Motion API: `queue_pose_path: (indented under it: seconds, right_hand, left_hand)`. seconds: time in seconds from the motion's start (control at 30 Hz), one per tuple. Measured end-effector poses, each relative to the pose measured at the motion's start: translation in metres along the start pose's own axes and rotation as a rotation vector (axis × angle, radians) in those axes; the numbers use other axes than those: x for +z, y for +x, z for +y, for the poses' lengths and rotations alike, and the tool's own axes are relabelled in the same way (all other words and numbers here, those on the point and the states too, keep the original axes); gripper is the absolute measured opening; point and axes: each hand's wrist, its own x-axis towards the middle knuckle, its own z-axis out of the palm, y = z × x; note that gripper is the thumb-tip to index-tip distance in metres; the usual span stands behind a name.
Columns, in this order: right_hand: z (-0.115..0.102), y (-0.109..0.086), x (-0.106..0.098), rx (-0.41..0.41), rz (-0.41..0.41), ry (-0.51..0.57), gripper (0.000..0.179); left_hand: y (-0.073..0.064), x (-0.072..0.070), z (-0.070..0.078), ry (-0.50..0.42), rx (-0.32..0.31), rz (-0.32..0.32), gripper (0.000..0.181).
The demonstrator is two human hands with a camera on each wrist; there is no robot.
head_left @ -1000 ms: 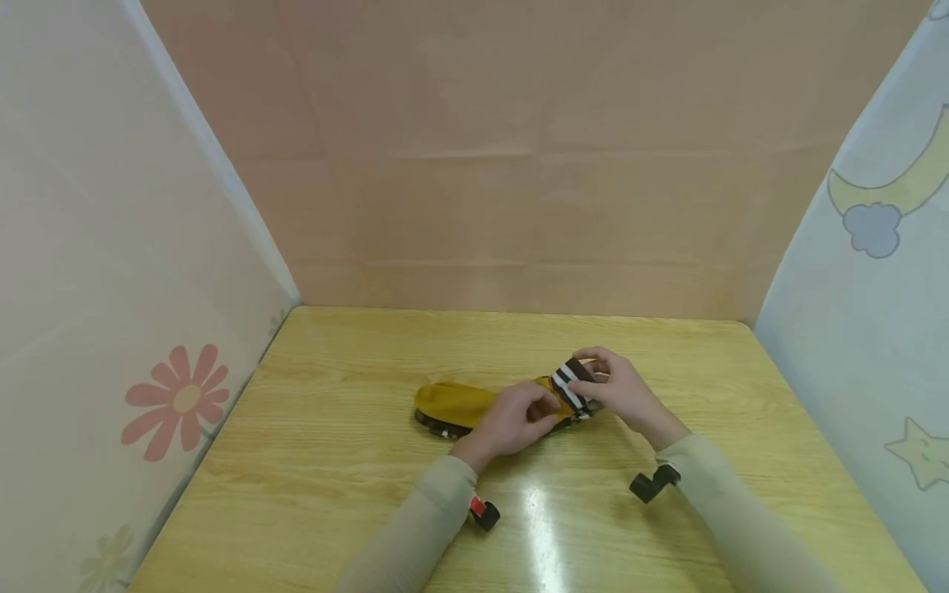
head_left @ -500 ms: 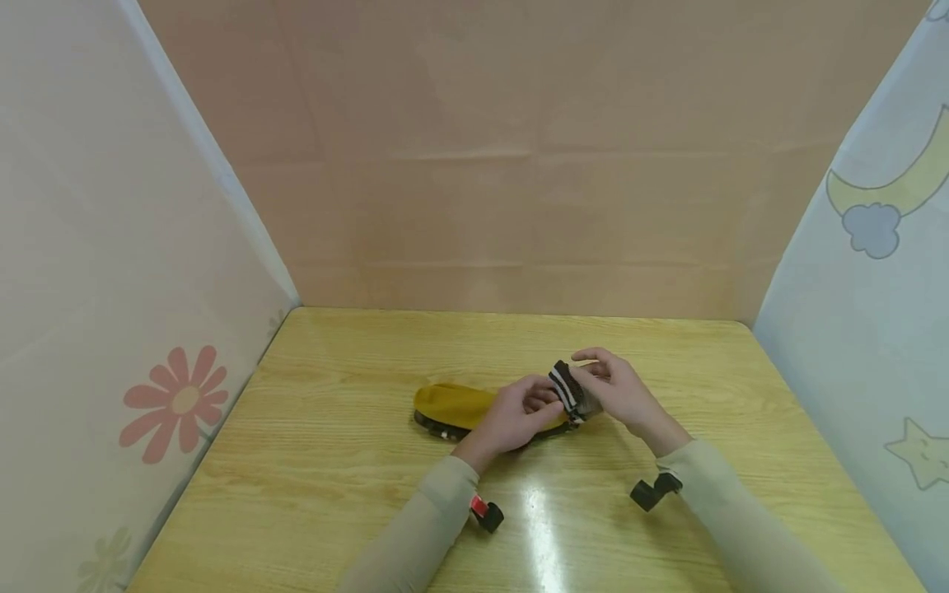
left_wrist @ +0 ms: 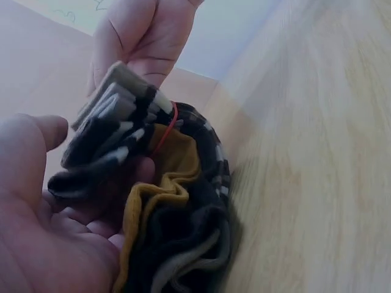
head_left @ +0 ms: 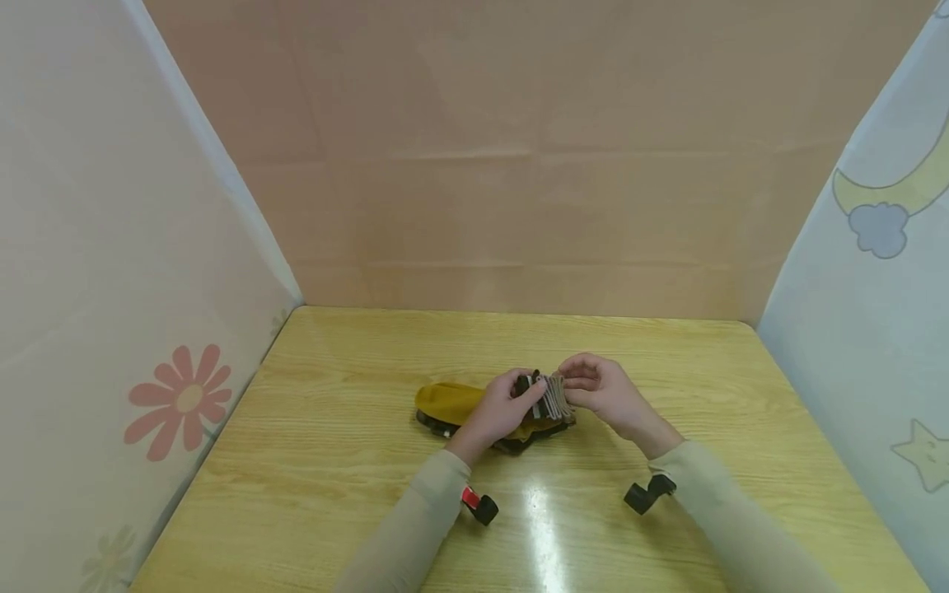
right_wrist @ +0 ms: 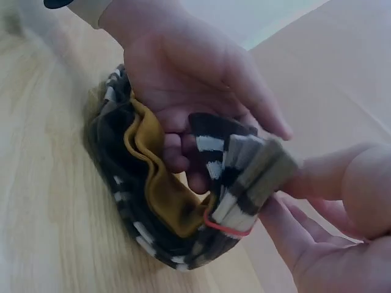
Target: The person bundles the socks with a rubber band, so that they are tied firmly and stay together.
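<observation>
A bundle of socks [head_left: 447, 403], mustard yellow outside with black, grey and white stripes, lies across the table. Its striped cuffs [head_left: 552, 399] stick up at the right end, fanned in layers. Around their base runs a red rubber band [right_wrist: 229, 229], which also shows in the left wrist view. My left hand [head_left: 498, 412] grips the cuffs from the left, thumb over the layers and fingers curled behind. From the right, my right hand [head_left: 619, 403] has its thumb and fingertips at the outermost taupe cuff, pinching its edge. Part of the bundle is hidden behind my left hand.
The wooden table [head_left: 326, 494] ends at a tan back wall [head_left: 460, 206]. A flower-patterned sheet [head_left: 104, 272] closes off the left side, and a sheet with a moon and star [head_left: 882, 346] the right. Each wrist carries a small black camera [head_left: 485, 509].
The striped cuffs have folded over leftward, and their layers now show fanned. My left hand has taken hold of them, while my right hand has moved slightly left along with them.
</observation>
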Motion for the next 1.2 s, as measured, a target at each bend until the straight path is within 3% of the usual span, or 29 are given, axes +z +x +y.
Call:
queue_pose_path:
  seconds: [0.3,0.47,0.57,0.67,0.8,0.87,1.03,1.2]
  right_hand:
    - [-0.003,0.004,0.018,-0.030,0.048,-0.218,0.029]
    - [-0.008,0.005,0.024,-0.024,0.054,-0.243,0.028]
    - [-0.006,0.006,0.022,-0.034,0.041,-0.271,0.022]
    - [-0.002,0.007,0.017,-0.088,0.044,-0.353,0.014]
    - [0.006,0.006,0.010,-0.284,0.024,-0.533,0.019]
    - [0.011,0.006,0.007,-0.421,-0.008,-0.627,0.025]
    - [0.020,0.010,0.003,-0.742,-0.058,-0.758,0.032]
    - [0.019,0.012,0.000,-0.904,-0.116,-0.809,0.036]
  left_hand:
    - [-0.008,0.003,0.010,0.129,-0.022,-0.004,0.088]
    - [-0.007,0.008,0.009,0.161,-0.017,0.036,0.092]
    - [-0.004,0.009,0.002,0.120,-0.003,0.055,0.083]
    - [-0.002,0.007,-0.008,-0.014,-0.034,0.076,0.073]
    - [0.000,0.002,-0.019,-0.284,-0.071,0.053,0.053]
    - [0.001,-0.001,-0.022,-0.365,-0.077,0.023,0.041]
    - [0.003,-0.004,-0.025,-0.411,-0.058,-0.027,0.028]
    - [0.004,-0.005,-0.025,-0.437,-0.038,-0.067,0.025]
